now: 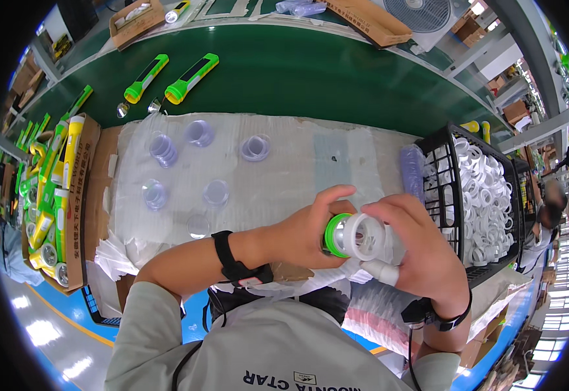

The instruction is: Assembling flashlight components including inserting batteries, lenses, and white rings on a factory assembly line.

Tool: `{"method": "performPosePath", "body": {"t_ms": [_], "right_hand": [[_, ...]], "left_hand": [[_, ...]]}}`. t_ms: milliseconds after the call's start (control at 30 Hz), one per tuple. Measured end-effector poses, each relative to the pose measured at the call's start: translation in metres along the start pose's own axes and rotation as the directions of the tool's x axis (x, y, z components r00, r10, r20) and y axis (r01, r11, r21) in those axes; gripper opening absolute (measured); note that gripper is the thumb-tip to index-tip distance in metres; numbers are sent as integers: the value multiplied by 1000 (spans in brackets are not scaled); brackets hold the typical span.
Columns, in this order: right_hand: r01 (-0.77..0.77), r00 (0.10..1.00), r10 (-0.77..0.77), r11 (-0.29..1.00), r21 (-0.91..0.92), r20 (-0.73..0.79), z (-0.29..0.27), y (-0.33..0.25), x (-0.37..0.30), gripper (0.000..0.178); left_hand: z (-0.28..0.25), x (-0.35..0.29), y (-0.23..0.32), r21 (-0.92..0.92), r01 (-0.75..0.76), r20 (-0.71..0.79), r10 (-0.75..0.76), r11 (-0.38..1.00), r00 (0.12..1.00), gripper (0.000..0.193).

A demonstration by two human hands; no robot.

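Observation:
My left hand (301, 236) is closed round a flashlight, whose green head (331, 234) and silvery reflector point to the right; the rest of it is hidden in the palm. My right hand (424, 251) pinches a white plastic ring (365, 257) at the front of that head. Ring and head touch or nearly touch; I cannot tell whether the ring is seated. A white cover (381, 271) wraps one right finger. Left of the hands, clear round lenses (216, 193) lie in several small stacks on the paper-covered work surface (284, 195).
At the left, a cardboard box (87, 195) holds many green and yellow flashlights. A black crate (455, 215) full of white rings stands at the right, beside a plastic-wrapped lens stack (412, 171). Two flashlights (192, 78) with loose reflectors lie on the green belt (336, 85) beyond.

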State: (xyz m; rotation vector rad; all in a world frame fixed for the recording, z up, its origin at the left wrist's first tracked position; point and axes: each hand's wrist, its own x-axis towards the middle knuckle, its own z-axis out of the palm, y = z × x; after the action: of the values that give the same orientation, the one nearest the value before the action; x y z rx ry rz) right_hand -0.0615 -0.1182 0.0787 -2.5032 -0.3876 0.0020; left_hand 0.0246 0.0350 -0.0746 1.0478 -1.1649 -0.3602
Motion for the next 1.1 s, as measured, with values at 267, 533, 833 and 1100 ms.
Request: {"method": "performPosePath", "body": {"t_ms": [267,533,833,1100], "right_hand": [[46,991,-30,992,-120,133,6,-11,14,61],[9,983,44,959,-282,181,5,-19,16,54],[98,965,15,905,-415,261,5,-18,21,46],[-115,891,341,808,-577,300,4,-37,27,66]], "left_hand": [[-2,-1,-1,58,-169,-28,171,984,985,82],[-33,14,37,358,-67,318,-54,931,946,32],[-33,13,38,374,-78,317,-48,924,947,39],[-31,12,42,373,17,284,-131,928,950,38]]}}
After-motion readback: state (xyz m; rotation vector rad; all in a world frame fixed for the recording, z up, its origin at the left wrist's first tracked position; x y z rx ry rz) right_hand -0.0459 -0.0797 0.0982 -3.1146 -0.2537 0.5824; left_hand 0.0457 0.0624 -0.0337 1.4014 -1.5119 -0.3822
